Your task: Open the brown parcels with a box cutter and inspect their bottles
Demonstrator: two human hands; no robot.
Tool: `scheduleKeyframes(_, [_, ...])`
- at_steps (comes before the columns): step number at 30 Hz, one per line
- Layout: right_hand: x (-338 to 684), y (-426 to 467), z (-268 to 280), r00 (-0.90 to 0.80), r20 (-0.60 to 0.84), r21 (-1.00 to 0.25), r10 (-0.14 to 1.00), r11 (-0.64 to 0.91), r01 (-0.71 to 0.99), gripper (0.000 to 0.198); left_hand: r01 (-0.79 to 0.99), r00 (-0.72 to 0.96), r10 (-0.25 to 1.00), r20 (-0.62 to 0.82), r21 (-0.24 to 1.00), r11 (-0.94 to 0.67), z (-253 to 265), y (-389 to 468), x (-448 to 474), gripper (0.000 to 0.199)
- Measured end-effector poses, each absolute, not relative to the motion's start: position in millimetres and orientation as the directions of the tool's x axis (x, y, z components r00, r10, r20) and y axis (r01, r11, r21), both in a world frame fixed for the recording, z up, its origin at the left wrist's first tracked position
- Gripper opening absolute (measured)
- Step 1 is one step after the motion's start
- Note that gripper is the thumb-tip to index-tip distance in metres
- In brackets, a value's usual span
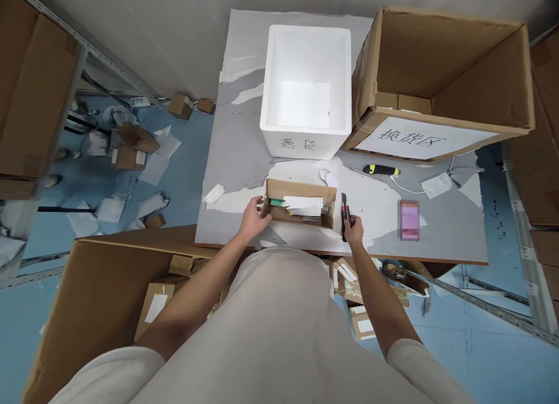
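Observation:
A small open cardboard box point(301, 187) lies at the near side of the table, with white paper point(302, 204) and something green point(276, 202) inside. My left hand point(255, 219) grips its left end, thumb and fingers around the wall. To the right of the box, my right hand point(353, 229) has its fingers closed on a red and black utility knife point(345, 209), which points away from me, flat on or just above the tabletop; which of the two I cannot tell.
Behind the box stands a white foam box point(305, 143). A large open carton point(454, 116) holding smaller boxes is at the back right. A black and yellow tool point(381, 170) and a pink, blurred rectangle point(409, 220) lie on the table point(375, 209). Another large carton point(100, 287) is below left.

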State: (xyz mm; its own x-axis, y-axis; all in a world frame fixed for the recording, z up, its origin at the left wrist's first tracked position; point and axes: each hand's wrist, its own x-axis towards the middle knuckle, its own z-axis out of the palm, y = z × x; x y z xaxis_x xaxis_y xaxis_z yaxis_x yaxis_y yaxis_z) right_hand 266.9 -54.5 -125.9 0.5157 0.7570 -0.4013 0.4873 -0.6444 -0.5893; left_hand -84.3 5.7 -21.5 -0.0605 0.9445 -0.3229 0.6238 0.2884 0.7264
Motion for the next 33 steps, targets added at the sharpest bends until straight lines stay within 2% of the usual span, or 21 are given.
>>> scheduleKeyframes(5, [260.2, -36.3, -104.7, 0.578, -0.284, -0.575, 0.765, -0.618, 0.536, 0.049, 0.654, -0.057, 0.934, -0.352, 0.694, 0.301, -20.9, 1.1, -79.6, 0.059])
scheduleKeyframes(7, [253.9, -21.9, -80.3, 0.548, -0.109, -0.609, 0.83, -0.491, 0.623, 0.052, 0.657, -0.068, 0.926, -0.37, 0.682, 0.321, -21.2, 1.7, -79.6, 0.06])
scheduleKeyframes(8, [248.2, -13.2, -64.9, 0.477, 0.014, -0.618, 0.879, -0.367, 0.695, 0.051, 0.66, -0.074, 0.923, -0.377, 0.676, 0.329, -21.1, 3.1, -79.6, 0.062])
scheduleKeyframes(9, [240.6, -4.1, -48.4, 0.348, 0.114, -0.6, 0.93, -0.215, 0.771, 0.049, 0.664, -0.079, 0.92, -0.383, 0.668, 0.335, -20.9, 5.3, -79.3, 0.064])
scheduleKeyframes(11, [220.1, 13.6, -16.3, 0.006, 0.184, -0.496, 0.983, 0.088, 0.864, 0.043, 0.673, -0.095, 0.915, -0.393, 0.652, 0.349, -20.0, 11.4, -77.3, 0.07])
scheduleKeyframes(12, [208.3, 21.2, -3.0, -0.188, 0.159, -0.429, 0.969, 0.239, 0.871, 0.044, 0.676, -0.104, 0.912, -0.397, 0.645, 0.358, -19.5, 15.0, -75.6, 0.073])
scheduleKeyframes(14, [185.1, 31.8, 13.7, -0.503, 0.04, -0.295, 0.863, 0.491, 0.82, 0.056, 0.678, -0.119, 0.91, -0.397, 0.637, 0.367, -19.0, 22.2, -71.1, 0.075])
scheduleKeyframes(16, [167.1, 36.3, 15.7, -0.639, -0.064, -0.181, 0.766, 0.621, 0.763, 0.066, 0.683, -0.113, 0.917, -0.383, 0.64, 0.352, -19.7, 28.1, -66.4, 0.074])
scheduleKeyframes(19, [154.7, 35.5, 0.8, -0.654, -0.099, -0.074, 0.75, 0.65, 0.756, 0.063, 0.697, -0.077, 0.924, -0.375, 0.643, 0.318, -22.8, 32.6, -62.6, 0.072])
scheduleKeyframes(23, [157.4, 33.7, -14.4, -0.649, -0.117, -0.053, 0.751, 0.648, 0.76, 0.055, 0.713, -0.039, 0.926, -0.376, 0.639, 0.289, -27.3, 32.6, -64.2, 0.072])
scheduleKeyframes(29, [170.6, 54.4, 10.7, -0.61, -0.189, -0.104, 0.769, 0.602, 0.792, 0.049, 0.72, 0.002, 0.932, -0.363, 0.648, 0.251, -31.8, 31.5, -69.4, 0.077])
scheduleKeyframes(33, [173.8, 86.1, 40.5, -0.583, -0.34, -0.164, 0.738, 0.564, 0.809, 0.052, 0.743, 0.014, 0.937, -0.349, 0.63, 0.224, -32.6, 31.2, -71.3, 0.076])
